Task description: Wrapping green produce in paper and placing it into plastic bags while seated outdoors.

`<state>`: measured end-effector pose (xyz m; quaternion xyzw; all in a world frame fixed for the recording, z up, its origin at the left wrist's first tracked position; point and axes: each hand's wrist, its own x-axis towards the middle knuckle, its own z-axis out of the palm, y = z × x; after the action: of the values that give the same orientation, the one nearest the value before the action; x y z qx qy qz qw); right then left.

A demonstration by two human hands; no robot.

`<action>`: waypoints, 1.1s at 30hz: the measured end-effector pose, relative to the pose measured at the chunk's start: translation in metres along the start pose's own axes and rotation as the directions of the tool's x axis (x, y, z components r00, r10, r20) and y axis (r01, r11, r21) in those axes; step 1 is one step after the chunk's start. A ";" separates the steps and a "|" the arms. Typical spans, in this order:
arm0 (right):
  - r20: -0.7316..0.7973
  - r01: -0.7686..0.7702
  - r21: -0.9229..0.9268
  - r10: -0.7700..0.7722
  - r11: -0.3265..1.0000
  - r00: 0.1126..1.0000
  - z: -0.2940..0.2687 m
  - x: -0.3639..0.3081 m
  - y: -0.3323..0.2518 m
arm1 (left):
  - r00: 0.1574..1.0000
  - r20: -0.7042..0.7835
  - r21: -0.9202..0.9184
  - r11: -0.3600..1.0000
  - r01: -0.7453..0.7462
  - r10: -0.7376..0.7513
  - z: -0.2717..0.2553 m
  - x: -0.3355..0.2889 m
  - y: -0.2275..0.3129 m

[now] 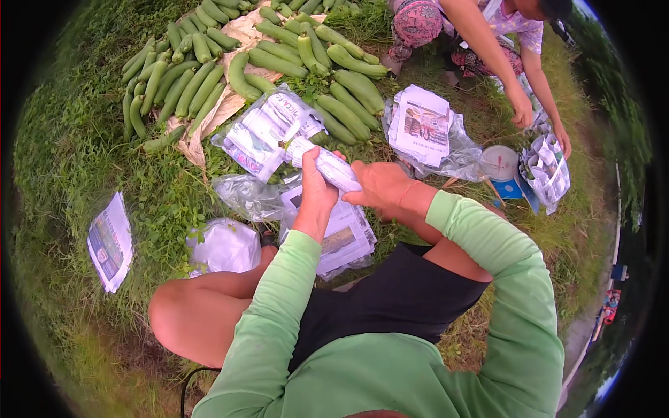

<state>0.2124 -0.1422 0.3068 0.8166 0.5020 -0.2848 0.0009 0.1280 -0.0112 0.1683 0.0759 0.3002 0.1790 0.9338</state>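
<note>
Both my hands hold a gourd rolled in newspaper point(327, 166) above my lap; a bit of its stem end shows at the upper left. My left hand point(317, 189) is closed round the roll from below. At the roll's lower right end, my right hand point(383, 184) grips the paper with bent fingers. Just beyond lies a clear plastic bag point(254, 132) with several paper-wrapped gourds in it. A stack of newspaper sheets point(341, 237) rests under my hands, by my knees.
Many bare green gourds point(202, 90) lie on the grass and brown paper ahead. More newspaper point(421, 125) sits on plastic to the right, near a blue dial scale point(500, 166). A co-worker point(498, 42) handles a bag of wrapped gourds point(547, 167). At left lie a loose sheet point(110, 240) and a white bag point(224, 247).
</note>
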 end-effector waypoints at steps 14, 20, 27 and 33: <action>0.234 -0.283 0.371 0.206 0.885 0.950 0.034 0.028 0.063 | 0.484 0.542 0.800 -0.597 -0.049 0.687 -0.060 0.050 0.077; 0.255 -0.220 0.427 0.117 0.877 0.960 0.061 0.060 0.045 | 0.691 0.398 0.887 -0.445 -0.123 0.604 -0.064 0.085 0.105; -0.025 -0.073 0.348 0.088 0.934 0.996 0.085 0.164 0.017 | 0.469 0.545 0.837 -0.417 -0.354 0.695 -0.072 0.093 0.095; -0.213 -0.137 0.369 0.227 0.919 0.950 0.066 0.243 -0.017 | 0.420 0.593 0.795 -0.415 -0.443 0.687 -0.074 0.088 0.096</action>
<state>0.2490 0.0461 0.1429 0.8765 0.3606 -0.2625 -0.1813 0.1236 0.1132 0.0854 0.7925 0.3238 0.4018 0.3251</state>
